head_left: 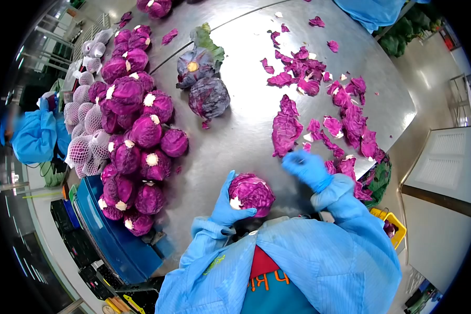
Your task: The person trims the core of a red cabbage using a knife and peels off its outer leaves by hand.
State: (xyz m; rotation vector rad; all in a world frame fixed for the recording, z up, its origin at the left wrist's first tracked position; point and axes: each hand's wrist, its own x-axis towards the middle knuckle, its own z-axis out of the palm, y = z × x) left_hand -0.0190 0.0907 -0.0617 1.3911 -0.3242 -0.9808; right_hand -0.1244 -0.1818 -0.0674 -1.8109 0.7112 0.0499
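Observation:
My left hand, in a blue glove, grips a peeled red cabbage at the table's near edge, its thumb across the front and its fingers round the left side. To the right, my gloved right hand hovers near the table with its fingers curled together; whether anything is in them is hidden. Just beyond its fingertips lies a loose purple leaf. Two darker, unpeeled cabbages sit farther off: one nearer me, the other with a green leaf attached.
Many trimmed red cabbages are heaped on the left of the metal table. Beside them are cabbages in white foam nets. Torn leaves litter the right side. A blue bin, a yellow crate and a co-worker's blue sleeve are around.

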